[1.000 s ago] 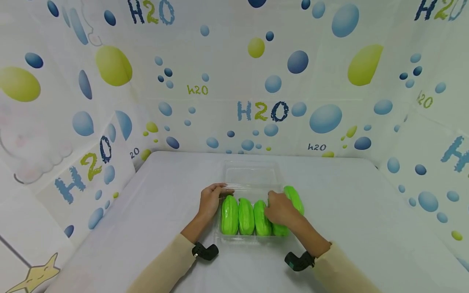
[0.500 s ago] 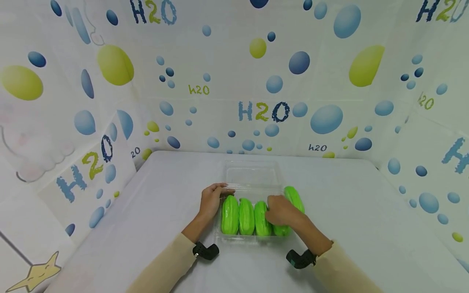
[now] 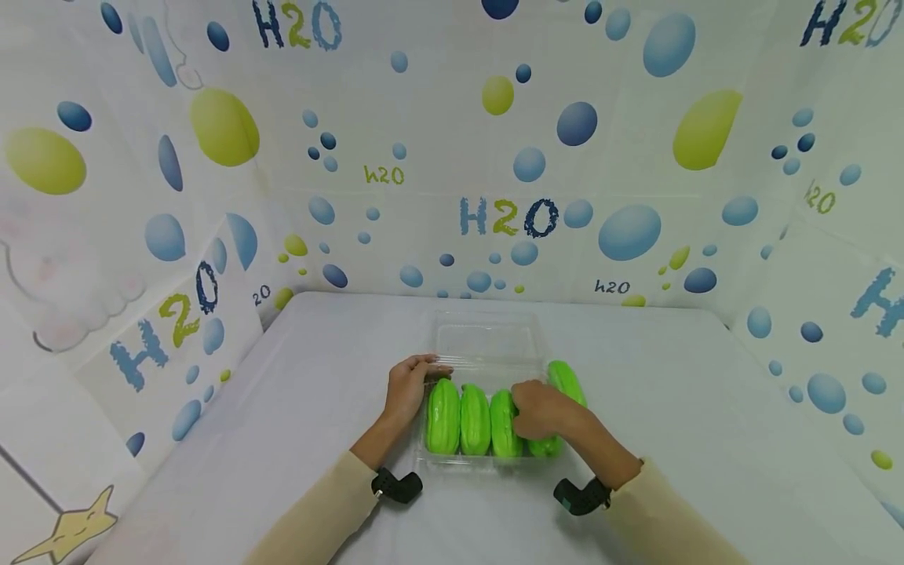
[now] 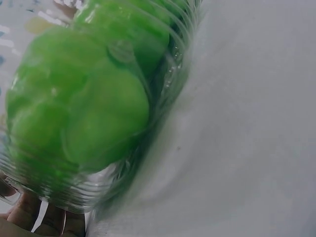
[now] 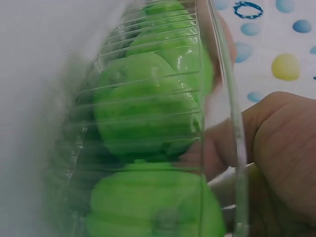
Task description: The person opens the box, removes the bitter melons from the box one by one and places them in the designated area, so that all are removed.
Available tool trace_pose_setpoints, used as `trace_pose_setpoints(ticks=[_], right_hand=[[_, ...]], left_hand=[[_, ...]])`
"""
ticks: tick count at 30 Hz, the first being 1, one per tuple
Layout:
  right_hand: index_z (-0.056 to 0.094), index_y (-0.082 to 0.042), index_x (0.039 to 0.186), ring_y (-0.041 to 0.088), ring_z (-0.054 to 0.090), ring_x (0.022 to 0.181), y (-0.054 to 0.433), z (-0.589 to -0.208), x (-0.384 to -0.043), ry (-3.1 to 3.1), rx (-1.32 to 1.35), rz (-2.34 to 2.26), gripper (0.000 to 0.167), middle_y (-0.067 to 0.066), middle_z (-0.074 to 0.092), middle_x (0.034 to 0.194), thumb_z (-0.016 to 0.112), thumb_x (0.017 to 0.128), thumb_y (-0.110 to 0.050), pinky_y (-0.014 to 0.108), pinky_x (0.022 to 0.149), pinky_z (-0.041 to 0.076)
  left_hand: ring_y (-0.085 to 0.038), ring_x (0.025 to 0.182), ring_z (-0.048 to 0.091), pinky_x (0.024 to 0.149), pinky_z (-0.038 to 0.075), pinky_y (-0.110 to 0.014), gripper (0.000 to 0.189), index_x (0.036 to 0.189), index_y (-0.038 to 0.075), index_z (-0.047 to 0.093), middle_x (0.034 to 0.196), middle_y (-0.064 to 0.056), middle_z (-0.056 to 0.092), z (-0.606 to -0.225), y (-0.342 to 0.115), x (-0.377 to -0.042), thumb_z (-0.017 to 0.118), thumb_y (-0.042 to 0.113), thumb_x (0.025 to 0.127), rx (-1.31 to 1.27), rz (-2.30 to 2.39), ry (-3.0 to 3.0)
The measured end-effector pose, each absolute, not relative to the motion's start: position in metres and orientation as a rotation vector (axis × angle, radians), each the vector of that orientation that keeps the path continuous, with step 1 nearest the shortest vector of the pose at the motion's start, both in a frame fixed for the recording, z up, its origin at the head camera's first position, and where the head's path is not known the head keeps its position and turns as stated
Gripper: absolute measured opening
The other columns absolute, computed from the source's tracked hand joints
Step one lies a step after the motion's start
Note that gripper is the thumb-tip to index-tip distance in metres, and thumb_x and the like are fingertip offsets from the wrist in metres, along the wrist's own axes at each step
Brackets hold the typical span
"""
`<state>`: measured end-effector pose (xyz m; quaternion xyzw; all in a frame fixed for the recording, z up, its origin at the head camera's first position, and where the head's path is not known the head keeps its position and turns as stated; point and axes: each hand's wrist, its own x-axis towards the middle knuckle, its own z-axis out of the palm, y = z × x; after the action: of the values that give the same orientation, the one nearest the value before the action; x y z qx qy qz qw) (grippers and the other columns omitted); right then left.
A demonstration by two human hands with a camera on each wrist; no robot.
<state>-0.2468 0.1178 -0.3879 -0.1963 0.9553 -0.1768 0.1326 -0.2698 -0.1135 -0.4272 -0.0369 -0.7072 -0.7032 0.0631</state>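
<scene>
The left hand [image 3: 408,386] pinches the rim of the clear plastic clamshell [image 3: 487,341], probably to steady it; the right hand [image 3: 544,410] has fingers curled on the rightmost ribbed gourd [image 3: 544,448] inside, probably keeping it snug beside three gourds [image 3: 475,421]; a fifth gourd [image 3: 565,381] lies outside, just right.

Left hand [image 3: 408,386] grips the left side of the container [image 3: 487,461]; right hand [image 3: 542,410], fingers curled, reaches into its right side.
</scene>
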Motion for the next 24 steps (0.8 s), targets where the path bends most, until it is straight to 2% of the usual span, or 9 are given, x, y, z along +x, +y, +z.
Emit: trace_pose_setpoints(ticks=[8, 16, 19, 24], right_hand=[[0.045, -0.014, 0.058, 0.012, 0.034, 0.049, 0.114, -0.387, -0.245, 2.902, -0.532, -0.465, 0.030, -0.002, 0.036, 0.054, 0.060, 0.077, 0.003, 0.027, 0.043, 0.031], [0.046, -0.011, 0.062, 0.016, 0.037, 0.057, 0.112, -0.391, -0.245, 3.046, -0.578, -0.437, 0.024, 0.000, 0.040, 0.059, 0.064, 0.074, 0.002, 0.031, 0.052, 0.035], [0.049, -0.010, 0.065, 0.020, 0.041, 0.063, 0.112, -0.394, -0.245, 3.109, -0.589, -0.397, 0.020, 0.002, 0.045, 0.063, 0.064, 0.075, -0.002, 0.035, 0.057, 0.037], [0.050, -0.010, 0.070, 0.024, 0.043, 0.070, 0.112, -0.397, -0.243, 3.151, -0.595, -0.381, 0.016, 0.001, 0.048, 0.069, 0.063, 0.078, -0.005, 0.037, 0.059, 0.038]], left_hand=[[-0.041, 0.104, 0.070, 0.073, 0.054, -0.020, 0.033, 0.125, -0.013, 0.060, 0.107, -0.026, 0.073, -0.447, -0.115, -0.286, 0.040, 0.004, 0.105, -0.074, -2.104, -2.143], [-0.033, 0.099, 0.073, 0.072, 0.054, -0.018, 0.033, 0.124, -0.009, 0.063, 0.104, -0.020, 0.076, -0.458, -0.115, -0.293, 0.043, 0.009, 0.105, -0.066, -2.093, -2.109], [-0.031, 0.099, 0.073, 0.076, 0.056, -0.022, 0.033, 0.124, -0.009, 0.063, 0.104, -0.019, 0.076, -0.458, -0.115, -0.292, 0.043, 0.010, 0.105, -0.071, -2.088, -2.113], [-0.035, 0.102, 0.072, 0.087, 0.058, -0.039, 0.035, 0.126, -0.012, 0.060, 0.106, -0.021, 0.075, -0.458, -0.114, -0.291, 0.040, 0.010, 0.106, -0.105, -2.091, -2.117]])
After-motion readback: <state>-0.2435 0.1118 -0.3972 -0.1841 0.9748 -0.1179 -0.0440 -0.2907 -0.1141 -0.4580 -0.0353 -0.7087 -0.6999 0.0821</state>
